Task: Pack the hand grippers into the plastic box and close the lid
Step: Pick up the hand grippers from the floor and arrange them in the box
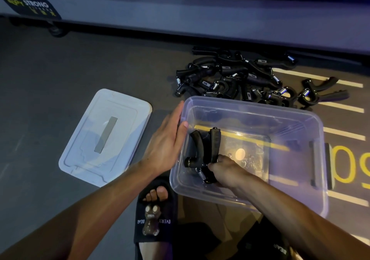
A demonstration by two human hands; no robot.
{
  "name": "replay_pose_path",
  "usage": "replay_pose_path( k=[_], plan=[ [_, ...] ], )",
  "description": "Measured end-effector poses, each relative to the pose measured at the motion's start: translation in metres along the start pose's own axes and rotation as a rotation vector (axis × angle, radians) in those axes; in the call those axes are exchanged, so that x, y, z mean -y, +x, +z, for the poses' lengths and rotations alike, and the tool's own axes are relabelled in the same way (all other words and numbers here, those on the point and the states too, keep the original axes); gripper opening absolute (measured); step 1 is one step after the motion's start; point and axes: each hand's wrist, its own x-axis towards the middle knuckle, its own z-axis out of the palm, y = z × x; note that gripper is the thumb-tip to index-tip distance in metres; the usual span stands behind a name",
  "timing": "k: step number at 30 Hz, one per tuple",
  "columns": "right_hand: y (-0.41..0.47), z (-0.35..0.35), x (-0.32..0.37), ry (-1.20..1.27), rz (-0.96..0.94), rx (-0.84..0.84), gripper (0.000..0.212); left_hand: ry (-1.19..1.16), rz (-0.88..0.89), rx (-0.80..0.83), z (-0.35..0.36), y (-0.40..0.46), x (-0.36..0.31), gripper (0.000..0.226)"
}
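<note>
Inside the plastic box on the floor, the right hand grasps a hand gripper, setting it down at the left end; the left hand, flat and released, steadies the wall. More grippers wait beyond; the lid lies left.

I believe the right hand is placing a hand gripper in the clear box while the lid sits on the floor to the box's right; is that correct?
Not quite: in the head view the lid lies to the left of the box. The right hand does hold a hand gripper inside it.
</note>
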Motion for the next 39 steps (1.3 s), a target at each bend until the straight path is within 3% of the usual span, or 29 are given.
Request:
replay_pose_path(
  k=[6,10,14,17,22,31,34,36,39],
  plan=[
    [-0.006,-0.008,0.004,-0.138,-0.054,0.06,0.028,-0.012,0.009,0.014,-0.002,0.001,0.001,0.052],
    [-0.012,-0.027,0.011,0.002,-0.004,0.121,0.019,-0.026,0.02,0.012,-0.003,0.001,0.002,0.05],
    [-0.008,-0.031,0.013,0.176,-0.004,0.121,0.017,-0.044,0.02,0.015,-0.003,0.001,0.003,0.05],
    [0.0,-0.018,0.008,0.242,-0.004,0.07,0.003,-0.065,0.015,0.023,-0.003,0.001,0.004,0.051],
    [0.004,0.002,0.003,0.317,0.022,-0.002,0.025,-0.082,0.012,0.007,-0.001,0.0,0.002,0.05],
    [-0.007,-0.017,0.011,0.336,0.053,0.053,0.025,-0.071,-0.027,0.065,-0.012,0.009,0.003,0.042],
    [-0.013,-0.033,0.016,0.312,-0.01,-0.034,0.037,-0.092,-0.052,-0.025,-0.028,0.039,0.007,0.037],
    [-0.014,-0.042,0.019,0.263,-0.077,-0.111,0.059,-0.001,-0.042,-0.041,-0.038,0.071,0.009,0.032],
    [-0.015,-0.049,0.027,0.124,-0.174,-0.171,0.072,0.239,-0.068,0.084,-0.045,0.118,0.01,0.029]
  ],
)
